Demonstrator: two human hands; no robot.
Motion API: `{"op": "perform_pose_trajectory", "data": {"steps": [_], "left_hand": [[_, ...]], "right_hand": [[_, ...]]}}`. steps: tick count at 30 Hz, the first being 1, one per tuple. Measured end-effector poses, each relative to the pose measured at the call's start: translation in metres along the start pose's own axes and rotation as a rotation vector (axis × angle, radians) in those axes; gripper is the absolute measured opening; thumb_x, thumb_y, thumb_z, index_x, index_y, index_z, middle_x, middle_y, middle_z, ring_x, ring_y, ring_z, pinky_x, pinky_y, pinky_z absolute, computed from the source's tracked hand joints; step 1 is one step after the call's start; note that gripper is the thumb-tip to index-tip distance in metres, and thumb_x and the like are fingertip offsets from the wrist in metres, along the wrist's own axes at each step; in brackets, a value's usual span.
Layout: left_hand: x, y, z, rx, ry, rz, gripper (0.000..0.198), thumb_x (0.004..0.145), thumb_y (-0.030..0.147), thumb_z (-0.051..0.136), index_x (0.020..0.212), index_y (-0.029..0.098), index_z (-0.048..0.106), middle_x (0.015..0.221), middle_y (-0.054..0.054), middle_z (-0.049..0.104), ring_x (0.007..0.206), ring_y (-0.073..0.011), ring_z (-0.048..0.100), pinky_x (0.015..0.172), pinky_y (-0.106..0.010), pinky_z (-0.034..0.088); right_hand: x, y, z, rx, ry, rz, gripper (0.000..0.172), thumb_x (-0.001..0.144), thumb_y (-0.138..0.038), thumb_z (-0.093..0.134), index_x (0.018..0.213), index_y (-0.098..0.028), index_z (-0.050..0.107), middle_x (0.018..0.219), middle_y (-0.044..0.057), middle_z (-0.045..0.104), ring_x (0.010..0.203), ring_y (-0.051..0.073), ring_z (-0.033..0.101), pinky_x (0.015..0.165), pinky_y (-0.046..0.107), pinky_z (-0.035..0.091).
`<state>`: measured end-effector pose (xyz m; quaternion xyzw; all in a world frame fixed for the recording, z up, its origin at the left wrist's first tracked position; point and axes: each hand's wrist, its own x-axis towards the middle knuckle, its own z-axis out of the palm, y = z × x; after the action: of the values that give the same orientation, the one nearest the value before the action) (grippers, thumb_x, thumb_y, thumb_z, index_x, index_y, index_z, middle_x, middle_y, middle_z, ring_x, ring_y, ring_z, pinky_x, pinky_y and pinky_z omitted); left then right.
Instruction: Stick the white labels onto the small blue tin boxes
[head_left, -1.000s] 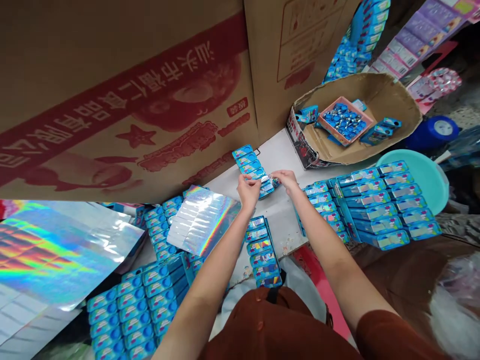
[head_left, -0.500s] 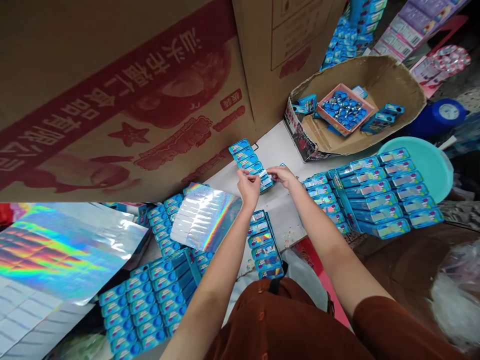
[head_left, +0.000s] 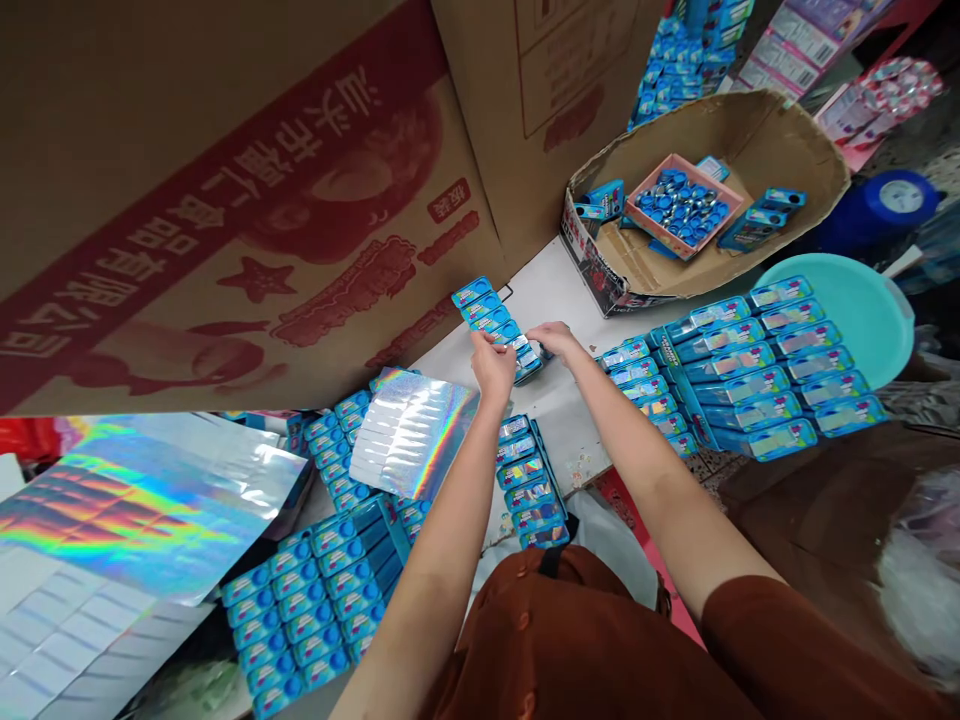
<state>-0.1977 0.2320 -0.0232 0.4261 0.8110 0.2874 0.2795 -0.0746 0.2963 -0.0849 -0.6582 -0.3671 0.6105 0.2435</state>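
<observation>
A folded strip of blue blister cards (head_left: 491, 318) lies on the white table top (head_left: 559, 420), and its near end rises between my hands. My left hand (head_left: 493, 366) pinches the strip from the near side. My right hand (head_left: 553, 340) comes in from the right, its fingers pressed on the strip's near end (head_left: 527, 358). Fingers hide part of the cards there. Just below my left wrist, a short row of similar blue cards (head_left: 525, 485) lies on the table.
Large printed cardboard boxes (head_left: 225, 200) wall off the far left. Holographic sheets (head_left: 412, 445) lie at lower left, beside stacked blue cards (head_left: 315, 600). More stacks (head_left: 735, 380) stand right, near a teal basin (head_left: 840, 320). A torn carton (head_left: 712, 170) holds a pink tray (head_left: 681, 207) of round blue items.
My hands stay on the strip, with the right hand shifted slightly toward the left hand. The whole scene has drifted up and left in view as my head moved.
</observation>
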Motion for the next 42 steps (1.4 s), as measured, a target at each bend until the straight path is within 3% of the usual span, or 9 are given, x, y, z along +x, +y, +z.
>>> {"op": "perform_pose_trajectory", "data": {"steps": [4,7,10,20,28,32,36,39,42], "left_hand": [[0.0,-0.003,0.002,0.007,0.014,0.015,0.033,0.07,0.014,0.058,0.096,0.022,0.041,0.066,0.002,0.063,0.075,-0.0202,0.065,0.074,-0.028,0.042],[0.0,-0.005,0.002,0.007,0.017,0.027,0.032,0.07,0.016,0.059,0.095,0.023,0.041,0.066,0.003,0.063,0.073,-0.0193,0.065,0.073,-0.027,0.042],[0.001,-0.003,0.0,0.036,0.003,0.032,0.032,0.07,0.018,0.059,0.095,0.023,0.04,0.065,0.003,0.063,0.073,-0.0198,0.065,0.073,-0.028,0.042],[0.008,0.014,-0.003,0.28,-0.034,-0.054,0.033,0.07,0.025,0.064,0.089,0.024,0.037,0.079,-0.008,0.066,0.09,-0.0317,0.064,0.077,-0.039,0.044],[0.011,-0.002,-0.009,0.313,-0.018,-0.098,0.053,0.059,0.05,0.075,0.085,0.024,0.037,0.098,-0.014,0.063,0.098,-0.0342,0.061,0.081,-0.043,0.044],[0.013,-0.022,-0.008,0.188,-0.025,-0.195,0.056,0.055,0.055,0.076,0.083,0.024,0.039,0.092,-0.01,0.063,0.094,-0.03,0.062,0.079,-0.039,0.044],[0.014,-0.035,-0.001,-0.077,-0.011,-0.357,0.053,0.053,0.046,0.08,0.079,0.023,0.04,0.085,-0.003,0.06,0.086,-0.0207,0.061,0.076,-0.031,0.044],[0.01,-0.04,-0.003,-0.2,0.039,-0.375,0.046,0.058,0.036,0.079,0.082,0.021,0.042,0.076,0.002,0.055,0.075,-0.0155,0.058,0.072,-0.027,0.044],[0.004,-0.059,-0.022,-0.284,0.108,-0.29,0.032,0.073,0.037,0.067,0.089,0.02,0.045,0.066,0.005,0.049,0.061,-0.0119,0.053,0.064,-0.024,0.042]], "right_hand": [[-0.004,0.002,0.003,-0.175,0.195,-0.091,0.043,0.054,-0.04,0.076,0.089,-0.02,0.06,0.071,-0.003,0.059,0.068,0.015,0.052,0.065,0.025,0.039],[-0.011,0.005,0.01,-0.135,0.158,-0.259,0.04,0.067,-0.05,0.066,0.093,-0.021,0.06,0.074,-0.002,0.06,0.07,0.014,0.055,0.068,0.025,0.041],[-0.015,0.009,0.018,-0.114,0.1,-0.337,0.037,0.07,-0.051,0.065,0.091,-0.02,0.063,0.077,-0.001,0.063,0.073,0.014,0.058,0.07,0.024,0.042],[-0.017,0.01,0.022,-0.166,0.115,-0.375,0.025,0.076,-0.046,0.064,0.077,-0.021,0.068,0.078,-0.001,0.068,0.075,0.014,0.059,0.07,0.024,0.042],[-0.016,0.009,0.019,-0.143,0.102,-0.319,0.027,0.074,-0.048,0.064,0.075,-0.021,0.067,0.075,-0.003,0.067,0.074,0.013,0.059,0.07,0.022,0.042],[-0.011,0.012,0.019,-0.114,0.079,-0.3,0.028,0.071,-0.048,0.065,0.074,-0.02,0.067,0.073,-0.002,0.067,0.071,0.014,0.059,0.069,0.023,0.043],[-0.011,0.011,0.019,-0.125,0.088,-0.306,0.03,0.07,-0.048,0.065,0.074,-0.019,0.067,0.072,-0.002,0.067,0.07,0.014,0.059,0.068,0.023,0.043],[-0.015,0.007,0.018,-0.14,0.111,-0.313,0.031,0.071,-0.049,0.064,0.074,-0.018,0.067,0.074,0.0,0.067,0.071,0.015,0.059,0.068,0.024,0.043],[-0.026,0.005,0.013,-0.143,0.173,-0.315,0.038,0.079,-0.052,0.053,0.08,-0.017,0.066,0.081,0.003,0.068,0.079,0.017,0.06,0.073,0.026,0.043]]}}
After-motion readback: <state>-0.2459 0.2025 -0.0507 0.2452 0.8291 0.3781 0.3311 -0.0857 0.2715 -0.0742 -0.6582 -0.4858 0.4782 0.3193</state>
